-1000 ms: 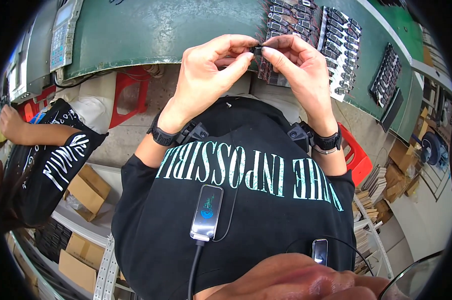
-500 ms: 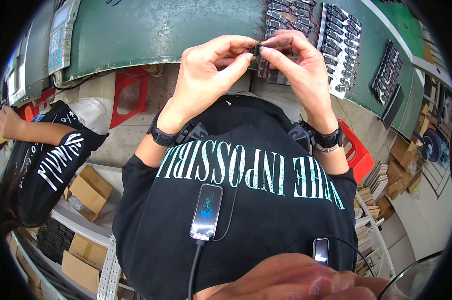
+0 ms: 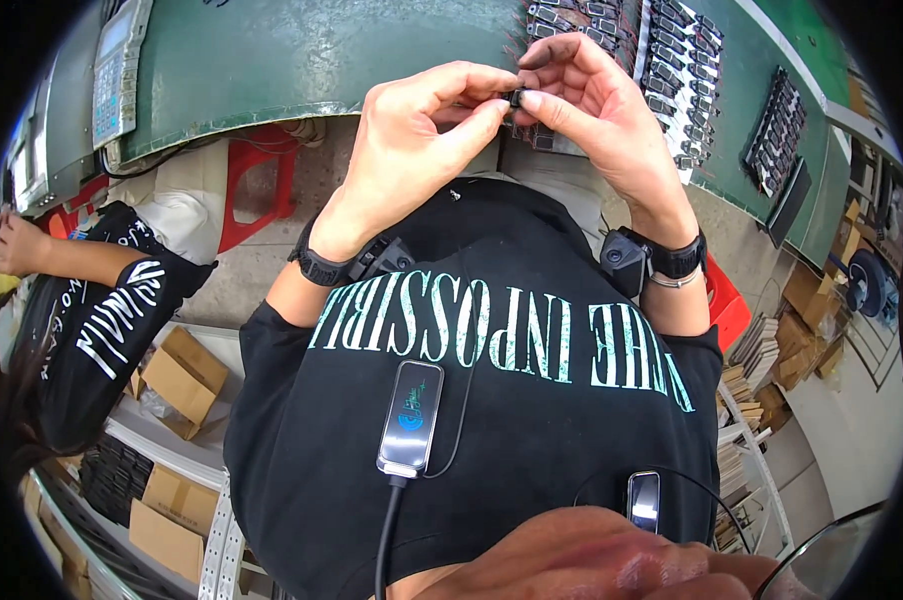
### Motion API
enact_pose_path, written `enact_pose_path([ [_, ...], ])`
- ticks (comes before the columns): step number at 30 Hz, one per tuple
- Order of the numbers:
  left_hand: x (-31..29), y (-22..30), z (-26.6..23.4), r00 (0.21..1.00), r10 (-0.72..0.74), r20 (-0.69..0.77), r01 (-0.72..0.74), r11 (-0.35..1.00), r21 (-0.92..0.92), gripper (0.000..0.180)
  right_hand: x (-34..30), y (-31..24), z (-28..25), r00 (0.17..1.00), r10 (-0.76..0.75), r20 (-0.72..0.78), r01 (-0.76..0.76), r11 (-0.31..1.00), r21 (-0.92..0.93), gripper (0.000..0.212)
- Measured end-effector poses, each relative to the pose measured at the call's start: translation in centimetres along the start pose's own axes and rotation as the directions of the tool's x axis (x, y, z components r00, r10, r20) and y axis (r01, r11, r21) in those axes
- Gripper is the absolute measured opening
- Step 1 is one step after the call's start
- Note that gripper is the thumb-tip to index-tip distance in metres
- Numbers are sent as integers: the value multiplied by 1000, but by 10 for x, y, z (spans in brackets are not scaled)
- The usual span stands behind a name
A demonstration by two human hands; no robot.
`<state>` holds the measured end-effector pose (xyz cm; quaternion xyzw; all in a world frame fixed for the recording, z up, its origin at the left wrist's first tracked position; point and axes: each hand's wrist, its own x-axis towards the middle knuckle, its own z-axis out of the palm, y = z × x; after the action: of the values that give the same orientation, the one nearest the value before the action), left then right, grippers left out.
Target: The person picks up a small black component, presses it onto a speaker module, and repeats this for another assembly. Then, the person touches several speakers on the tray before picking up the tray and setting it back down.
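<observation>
Compared with one second ago, the right hand [image 3: 607,105] has changed the most: its forefinger is lifted up and away from the small black part [image 3: 515,98], and its wrist has shifted a little to the right. The left hand [image 3: 417,125] stays nearly in the same place.

The black part is at the fingertips of the left hand, on that hand's right side, and so it lies between the two hands. In the view it appears near the front edge of the bench [image 3: 352,60].

The left hand is closed on the black part, pinching it between thumb and forefinger, with the other fingers bent behind. The right hand is half open, its fingers curved and raised; its thumb tip is at the right side of the black part. Whether this thumb presses the part or only stands beside it, I cannot tell.

The fingertips cover much of the black part, so its full shape is hard to make out. Beyond the right hand, rows of devices [image 3: 582,22] lie on the bench, partly hidden by this hand and cut off by the upper edge. More devices lie on a white sheet [image 3: 694,140] to the right.
</observation>
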<state>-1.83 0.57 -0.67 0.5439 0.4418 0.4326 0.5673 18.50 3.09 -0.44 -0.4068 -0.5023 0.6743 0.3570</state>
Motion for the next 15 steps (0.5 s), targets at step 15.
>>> enact_pose_path([
  [15, 16, -22, 41, 988, -58, 141, 52, 998, 46, 17, -80, -3, -35, 909, -320, -267, 67, 744, -665, 31],
])
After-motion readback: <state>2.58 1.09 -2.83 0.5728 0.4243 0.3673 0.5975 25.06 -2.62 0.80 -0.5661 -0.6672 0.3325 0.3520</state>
